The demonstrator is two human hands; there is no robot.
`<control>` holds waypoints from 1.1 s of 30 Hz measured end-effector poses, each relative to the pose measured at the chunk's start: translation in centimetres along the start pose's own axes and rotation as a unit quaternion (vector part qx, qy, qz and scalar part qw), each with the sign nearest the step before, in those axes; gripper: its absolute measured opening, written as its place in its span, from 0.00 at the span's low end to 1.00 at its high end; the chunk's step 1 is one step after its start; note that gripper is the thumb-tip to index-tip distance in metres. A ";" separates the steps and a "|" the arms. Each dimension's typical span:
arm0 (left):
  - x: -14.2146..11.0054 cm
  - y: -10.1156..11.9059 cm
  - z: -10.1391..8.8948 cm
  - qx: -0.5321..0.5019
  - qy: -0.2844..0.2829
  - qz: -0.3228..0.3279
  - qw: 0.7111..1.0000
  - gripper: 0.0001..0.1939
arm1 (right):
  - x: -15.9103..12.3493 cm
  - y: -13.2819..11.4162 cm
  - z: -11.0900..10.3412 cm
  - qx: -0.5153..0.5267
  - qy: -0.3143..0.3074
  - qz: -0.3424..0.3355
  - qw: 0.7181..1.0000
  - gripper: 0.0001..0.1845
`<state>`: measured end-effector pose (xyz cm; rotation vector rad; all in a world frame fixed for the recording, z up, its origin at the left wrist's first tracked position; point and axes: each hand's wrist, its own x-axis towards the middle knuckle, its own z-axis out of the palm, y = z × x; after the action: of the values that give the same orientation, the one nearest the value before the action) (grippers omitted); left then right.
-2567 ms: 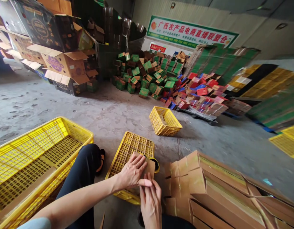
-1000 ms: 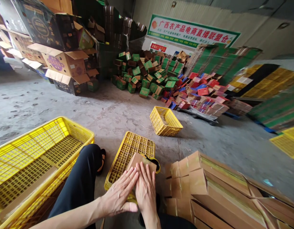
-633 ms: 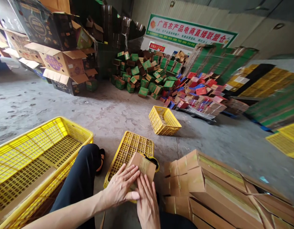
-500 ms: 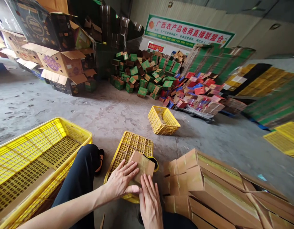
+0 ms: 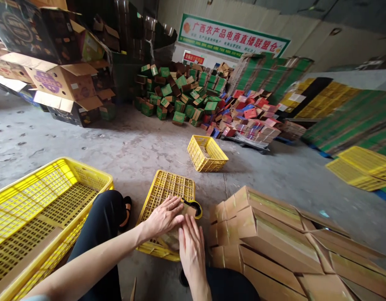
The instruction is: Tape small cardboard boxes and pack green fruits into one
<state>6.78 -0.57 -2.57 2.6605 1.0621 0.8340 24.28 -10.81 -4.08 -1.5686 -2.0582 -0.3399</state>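
A small cardboard box (image 5: 171,239) with tape on it rests on a yellow plastic crate (image 5: 171,184) between my knees. My left hand (image 5: 166,215) lies over the box's upper side, fingers stretched out. Flat along the near right side of the box is my right hand (image 5: 193,244), its fingers straight and its tips close to my left thumb. Both hands cover much of the box. Just beyond my right fingertips, a tape dispenser (image 5: 198,210) with a black and yellow rim lies at the crate's right edge.
Stacked flat cardboard boxes (image 5: 274,238) stand close on my right. A large yellow crate (image 5: 107,182) is on my left, with a cardboard piece inside. Ahead sits a smaller yellow crate (image 5: 208,165). Heaped green boxes (image 5: 180,100) and red boxes (image 5: 246,113) lie farther back.
The box has tilted or turned under my hands, and its taped face shows less. My left hand has shifted up over it. The camera view has swung slightly right.
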 end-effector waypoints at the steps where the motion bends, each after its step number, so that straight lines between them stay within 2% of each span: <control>1: -0.3 -0.1 -0.1 -0.004 -0.001 0.006 1.000 0.32 | 0.5 0.3 0.4 -0.005 -0.007 0.011 1.000 0.28; 5: -0.9 -0.3 -0.3 -0.007 0.004 0.013 1.000 0.34 | 3.0 1.4 1.7 -0.018 -0.040 0.039 0.998 0.28; 9: -1.6 0.1 -0.5 -0.007 0.013 0.027 1.000 0.38 | 4.6 1.8 2.2 -0.032 -0.028 0.041 0.998 0.29; 15: -5.4 1.0 -1.6 -0.017 -0.001 0.061 0.998 0.41 | 5.3 1.4 2.3 -0.021 -0.009 0.048 0.999 0.30; 19: -7.5 0.9 -2.5 -0.045 -0.009 0.071 0.996 0.39 | 5.5 1.3 2.1 -0.023 -0.024 0.056 0.998 0.30; 22: -8.0 0.8 -2.8 -0.066 -0.016 0.062 0.996 0.39 | 5.4 1.1 1.7 -0.028 -0.050 0.046 0.997 0.29; 26: -7.7 1.0 -2.4 -0.070 -0.010 0.050 0.996 0.44 | 4.6 0.5 1.1 -0.037 -0.080 0.027 0.996 0.28; 29: -7.3 1.2 -1.8 -0.054 0.001 0.045 0.998 0.46 | 3.2 -0.3 0.8 -0.045 -0.101 0.009 0.994 0.28; 33: -6.6 1.2 -1.5 -0.031 -0.003 0.034 0.999 0.47 | 0.7 -1.1 0.1 -0.037 -0.092 -0.012 0.995 0.30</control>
<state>2.75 -6.00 -3.87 2.6595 0.9343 0.8567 23.11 -10.54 -3.68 -1.6752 -2.2287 -0.2912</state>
